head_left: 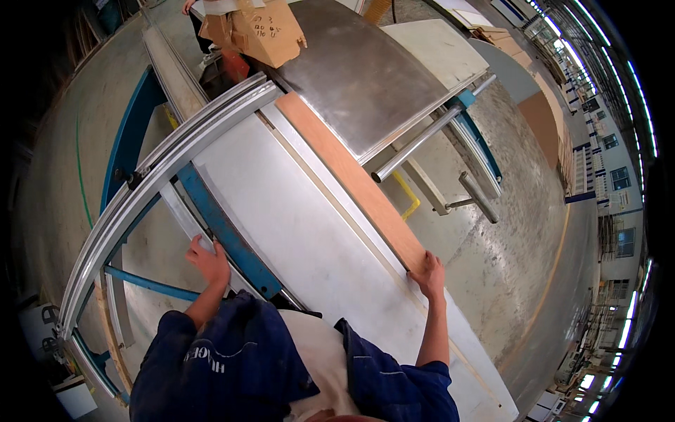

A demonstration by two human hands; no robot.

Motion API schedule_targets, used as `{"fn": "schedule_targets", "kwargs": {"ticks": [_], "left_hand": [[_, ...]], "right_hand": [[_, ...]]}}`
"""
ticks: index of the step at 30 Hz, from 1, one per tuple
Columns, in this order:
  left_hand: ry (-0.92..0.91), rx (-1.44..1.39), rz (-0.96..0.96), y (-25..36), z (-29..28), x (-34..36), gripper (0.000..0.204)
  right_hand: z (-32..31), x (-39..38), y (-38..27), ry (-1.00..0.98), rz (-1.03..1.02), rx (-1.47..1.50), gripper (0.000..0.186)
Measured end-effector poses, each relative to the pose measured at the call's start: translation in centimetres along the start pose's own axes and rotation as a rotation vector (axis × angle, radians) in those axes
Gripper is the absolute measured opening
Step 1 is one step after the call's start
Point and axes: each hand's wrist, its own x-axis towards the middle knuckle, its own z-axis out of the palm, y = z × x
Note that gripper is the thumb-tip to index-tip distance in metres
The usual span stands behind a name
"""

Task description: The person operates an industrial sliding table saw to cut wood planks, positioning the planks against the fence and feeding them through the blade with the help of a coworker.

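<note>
- A right grip (427, 276) clasps the near end of a long, flat, reddish-brown wooden plank (351, 176).
- The plank stretches forward and left of that grip, along the right edge of a pale grey, smooth-topped counter (274, 211).
- A left grip (209, 261), beyond the counter's left side, rests on a slim silver metal bar (182, 211); with its palm hidden, whether it is clenched cannot be told.
- A blue steel beam (218, 224) runs just right of the left grip.
</note>
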Motion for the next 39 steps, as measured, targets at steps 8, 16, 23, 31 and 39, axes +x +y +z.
{"fn": "schedule_targets", "kwargs": {"ticks": [8,16,23,31,39], "left_hand": [[0.010,-0.043,0.038,-1.1,0.6,0.1,0.056],[-0.004,0.020,0.213,1.8,-2.0,1.9,0.051],[-0.465,-0.434,0.627,20.7,11.6,6.2,0.060],[-0.295,0.004,0.695,26.3,20.7,6.0,0.076],[-0.232,0.078,0.656,26.0,20.8,7.2,0.083]], "right_hand": [[0.9,0.6,-1.1,0.058,-0.020,0.014,0.083],[1.5,-0.3,-1.6,0.104,0.002,0.007,0.083],[2.3,-0.4,1.5,0.202,0.010,0.092,0.089],[4.5,-3.6,0.6,0.365,0.639,0.531,0.050],[5.3,-2.7,-1.2,0.465,0.695,0.873,0.033]]}}
